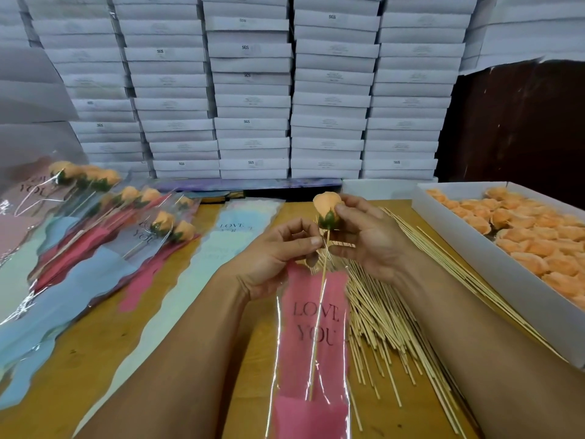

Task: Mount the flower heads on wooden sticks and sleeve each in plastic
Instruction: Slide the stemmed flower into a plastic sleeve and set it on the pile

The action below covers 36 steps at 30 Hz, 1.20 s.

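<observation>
Peach flower head (328, 205) pinched by right hand (367, 236); left hand (278, 251) apparently pinches sleeve (311, 337) mouth. Stick (318, 315) part-sleeved. Next: slide fully down.

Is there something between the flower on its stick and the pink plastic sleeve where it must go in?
Nothing visible blocks it. The stick already lies inside the pink sleeve. The right hand holds the flower head above the sleeve's mouth, which the left hand pinches.

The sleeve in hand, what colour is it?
Pink with dark "LOVE YOU" lettering, clear at the edges; head view shows the sleeve best.
</observation>
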Each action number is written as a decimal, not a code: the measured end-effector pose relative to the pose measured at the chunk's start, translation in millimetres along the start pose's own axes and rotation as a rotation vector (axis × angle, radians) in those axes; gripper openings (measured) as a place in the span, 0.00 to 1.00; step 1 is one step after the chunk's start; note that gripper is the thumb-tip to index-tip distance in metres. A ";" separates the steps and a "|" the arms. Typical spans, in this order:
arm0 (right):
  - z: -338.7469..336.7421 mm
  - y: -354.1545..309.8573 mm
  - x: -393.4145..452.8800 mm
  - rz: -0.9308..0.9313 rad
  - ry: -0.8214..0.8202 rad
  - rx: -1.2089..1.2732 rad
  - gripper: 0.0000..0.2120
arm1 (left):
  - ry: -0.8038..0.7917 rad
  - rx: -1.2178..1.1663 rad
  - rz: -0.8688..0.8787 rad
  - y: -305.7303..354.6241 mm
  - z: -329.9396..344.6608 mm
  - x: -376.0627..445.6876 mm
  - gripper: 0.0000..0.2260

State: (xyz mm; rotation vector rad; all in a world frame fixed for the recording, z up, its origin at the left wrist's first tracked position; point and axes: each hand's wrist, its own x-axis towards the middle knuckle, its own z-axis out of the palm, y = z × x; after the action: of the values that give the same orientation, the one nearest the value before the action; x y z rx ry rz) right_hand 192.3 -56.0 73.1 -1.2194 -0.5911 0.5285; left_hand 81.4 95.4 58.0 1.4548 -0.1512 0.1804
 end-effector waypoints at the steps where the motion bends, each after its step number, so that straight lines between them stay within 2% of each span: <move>1: -0.3 0.5 -0.1 0.011 -0.006 -0.039 0.10 | 0.013 0.001 0.018 -0.9 -0.6 0.8 0.04; 8: 1.9 4.8 -3.3 0.024 -0.032 -0.208 0.07 | 0.083 0.022 0.071 -3.0 -2.5 3.9 0.05; 15: 3.6 7.6 -5.0 0.015 -0.072 -0.392 0.18 | 0.143 -0.001 0.111 -3.4 -1.9 4.8 0.03; 23: 4.7 5.4 -7.9 0.082 -0.104 -0.347 0.25 | 0.231 0.058 0.118 -3.8 1.5 5.9 0.05; 30: 5.0 4.5 -11.9 0.150 -0.241 -0.274 0.17 | 0.261 0.122 0.136 -3.0 6.4 4.8 0.05; 33: 5.5 5.1 -14.6 0.174 -0.282 -0.235 0.13 | 0.322 0.081 0.141 -2.6 5.8 6.1 0.07; 36: 6.1 4.0 -15.5 0.250 -0.214 -0.178 0.30 | 0.386 0.025 0.155 -0.7 0.9 6.6 0.07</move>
State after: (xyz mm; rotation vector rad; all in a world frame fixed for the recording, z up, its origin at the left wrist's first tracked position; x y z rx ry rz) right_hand 176.5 -61.0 68.6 -1.4256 -0.6817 0.8389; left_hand 88.0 94.6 58.8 1.4068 0.0541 0.5864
